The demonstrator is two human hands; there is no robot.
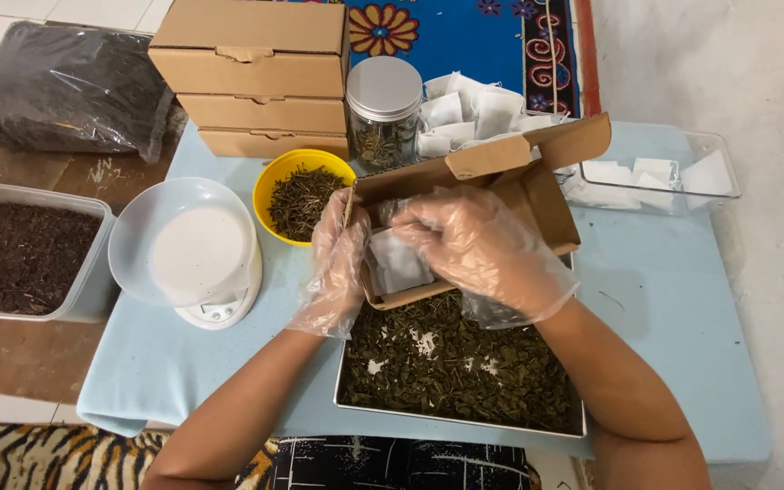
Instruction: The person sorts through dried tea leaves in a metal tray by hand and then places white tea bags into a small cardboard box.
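At the centre of the frame both gloved hands work at an open brown cardboard box (501, 195), held tilted above a metal tray of dried leaves (455, 363). The left hand (338, 263) clasps the box's left wall, fingers curled round the edge. The right hand (483, 249) reaches into the box, fingers bent onto a small white filter bag (398, 263); whether they pinch it I cannot tell.

The box looks light and fairly stiff, though its thin walls would likely buckle if squeezed, so the side wall seems the sound place to hold. The bag looks soft and flimsy, and plastic gloves may slip on it.

The box's long axis runs from lower left to upper right, its lid flap raised toward the upper right.
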